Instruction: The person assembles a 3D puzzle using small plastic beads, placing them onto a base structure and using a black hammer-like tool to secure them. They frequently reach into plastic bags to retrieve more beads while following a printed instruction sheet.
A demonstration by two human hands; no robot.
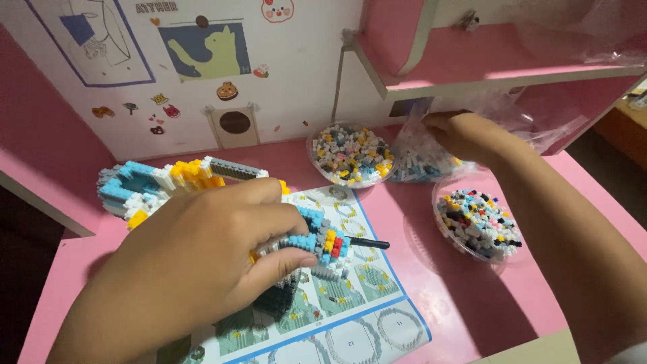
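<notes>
My left hand (202,249) rests over a model built of tiny bricks (168,183), blue, white, yellow and grey, and grips its near part. A thin black rod (367,243) sticks out to the right of the model. The model lies partly on a printed instruction sheet (357,317) with a blue border. My right hand (461,135) reaches to the back right into a clear plastic bag of small bricks (421,165), its fingers bent among the pieces. What those fingers hold is hidden.
Two round clear dishes hold loose tiny bricks: one at the back middle (350,155), one at the right (477,224). The pink desk (472,303) has a pink shelf (485,64) above the right side and a white back panel with stickers (202,67).
</notes>
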